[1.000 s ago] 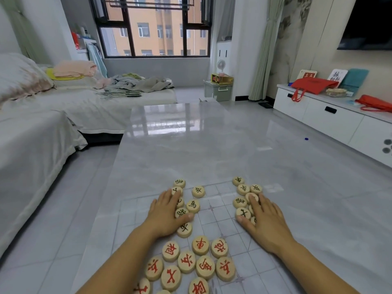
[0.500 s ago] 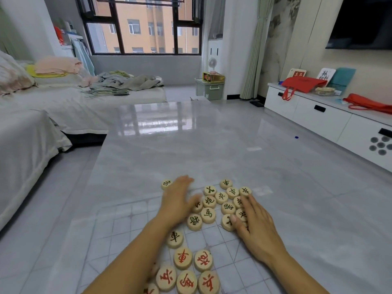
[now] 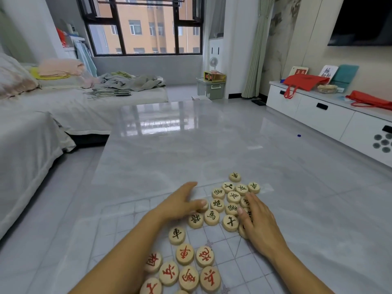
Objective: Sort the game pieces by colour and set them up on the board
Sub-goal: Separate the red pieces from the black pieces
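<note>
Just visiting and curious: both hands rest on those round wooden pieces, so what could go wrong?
One black-lettered round wooden piece lies beside the red-lettered wooden pieces, so it might get mixed in. The right hand covers several black-lettered pieces; a push could slide some off the clear gridded board onto the glossy grey table.

1. The bare left hand & bare right hand are seen uncovered, wrist to tips.
2. Nails are kept short & plain, e.g. on the left thumb.
3. The left forearm & right forearm are shown bare as far as the btm edge of the view.
4. Knuckles & tendons are faintly outlined on the back of the right hand.
</note>
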`<action>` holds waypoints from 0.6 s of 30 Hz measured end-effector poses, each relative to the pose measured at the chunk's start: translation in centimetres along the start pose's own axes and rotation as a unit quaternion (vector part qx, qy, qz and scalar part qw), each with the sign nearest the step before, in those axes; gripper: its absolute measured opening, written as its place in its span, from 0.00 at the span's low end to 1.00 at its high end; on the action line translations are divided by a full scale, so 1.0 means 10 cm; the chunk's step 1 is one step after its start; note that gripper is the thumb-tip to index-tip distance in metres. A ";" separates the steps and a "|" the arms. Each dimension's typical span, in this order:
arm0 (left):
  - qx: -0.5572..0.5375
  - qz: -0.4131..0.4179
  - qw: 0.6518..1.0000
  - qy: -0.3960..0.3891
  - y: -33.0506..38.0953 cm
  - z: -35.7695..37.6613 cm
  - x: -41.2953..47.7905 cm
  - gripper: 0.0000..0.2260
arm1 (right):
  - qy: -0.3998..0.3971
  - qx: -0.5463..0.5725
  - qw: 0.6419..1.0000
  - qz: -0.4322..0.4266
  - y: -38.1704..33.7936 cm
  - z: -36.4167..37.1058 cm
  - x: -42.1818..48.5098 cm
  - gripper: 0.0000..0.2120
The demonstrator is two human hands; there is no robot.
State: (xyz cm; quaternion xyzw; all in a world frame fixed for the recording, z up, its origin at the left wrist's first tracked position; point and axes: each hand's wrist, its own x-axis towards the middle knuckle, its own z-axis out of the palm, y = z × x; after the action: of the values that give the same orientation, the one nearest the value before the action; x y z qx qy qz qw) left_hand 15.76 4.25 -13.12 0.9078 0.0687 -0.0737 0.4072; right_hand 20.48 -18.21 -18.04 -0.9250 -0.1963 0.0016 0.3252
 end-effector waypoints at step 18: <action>0.085 0.007 0.996 -0.003 0.06 0.25 -0.03 0.16 | 0.003 -0.021 1.000 -0.004 -0.01 0.02 0.00 0.28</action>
State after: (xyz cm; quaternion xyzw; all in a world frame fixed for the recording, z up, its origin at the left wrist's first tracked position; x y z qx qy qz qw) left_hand 15.34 1.95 -14.30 0.9394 0.0541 -0.0792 0.3291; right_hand 20.40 -18.04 -18.10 -0.9308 -0.1987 -0.0068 0.3067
